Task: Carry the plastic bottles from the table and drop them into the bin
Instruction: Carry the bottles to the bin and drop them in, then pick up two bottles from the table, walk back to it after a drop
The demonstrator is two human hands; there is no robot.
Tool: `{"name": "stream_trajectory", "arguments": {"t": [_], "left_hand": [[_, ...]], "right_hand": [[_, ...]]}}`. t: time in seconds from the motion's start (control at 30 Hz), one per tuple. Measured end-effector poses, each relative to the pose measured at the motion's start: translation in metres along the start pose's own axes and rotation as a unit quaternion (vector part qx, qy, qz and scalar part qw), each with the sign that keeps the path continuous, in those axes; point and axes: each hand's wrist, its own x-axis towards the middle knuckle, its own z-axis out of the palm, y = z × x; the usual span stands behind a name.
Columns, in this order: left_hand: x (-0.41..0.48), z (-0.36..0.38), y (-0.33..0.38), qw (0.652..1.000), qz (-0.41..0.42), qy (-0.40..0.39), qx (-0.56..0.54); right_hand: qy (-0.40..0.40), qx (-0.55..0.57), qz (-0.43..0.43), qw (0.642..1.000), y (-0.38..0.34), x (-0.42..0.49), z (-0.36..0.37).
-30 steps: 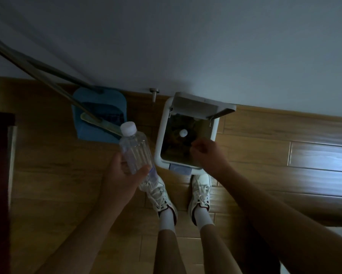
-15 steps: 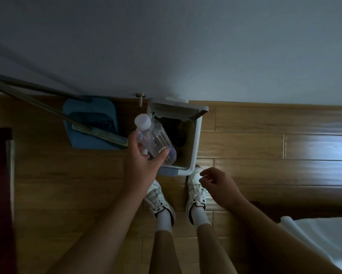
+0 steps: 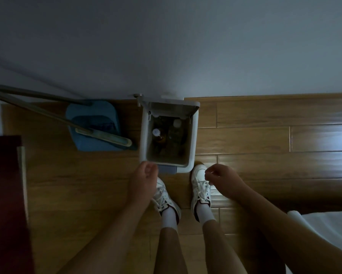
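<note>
A white pedal bin (image 3: 193, 141) stands on the wood floor against the wall, lid swung up. Inside it lie plastic bottles: one with a white cap (image 3: 156, 133) at the left, another with a white cap (image 3: 176, 123) at the right back. My left hand (image 3: 143, 179) hovers just in front of the bin's near left corner, fingers loosely curled, holding nothing. My right hand (image 3: 221, 179) hangs over my right shoe, fingers curled, also with nothing in it. Both hands are outside the bin.
A blue dustpan (image 3: 93, 126) with a long-handled broom (image 3: 105, 135) lies left of the bin. Dark red furniture (image 3: 5, 194) fills the left edge. My two white shoes (image 3: 167, 196) stand before the bin's pedal. A white sheet (image 3: 324, 228) shows at the right.
My left hand let go of the clear bottle, which now lies in the bin, and drew back toward me. The right hand stayed low near my shoe.
</note>
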Motion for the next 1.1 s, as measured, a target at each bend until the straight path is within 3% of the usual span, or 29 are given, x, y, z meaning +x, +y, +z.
{"name": "stream_trajectory", "arguments": {"t": [0.17,0.3,0.77,1.1], "left_hand": [[-0.033,-0.054,-0.020,0.996,-0.079,-0.033,0.032],[-0.080,-0.101,-0.011,0.994,-0.083,-0.045,0.060],[-0.261,-0.180,0.107,0.982,0.093,-0.069,0.146],[-0.286,-0.156,0.131,0.962,0.111,-0.134,0.210]], "right_hand": [[-0.010,0.036,0.032,0.999,0.003,-0.030,-0.012],[-0.008,0.056,0.029,0.998,-0.001,-0.079,-0.034],[0.111,0.099,0.040,0.988,0.021,-0.314,-0.118],[0.171,0.253,0.110,0.946,0.110,-0.409,-0.094]]}}
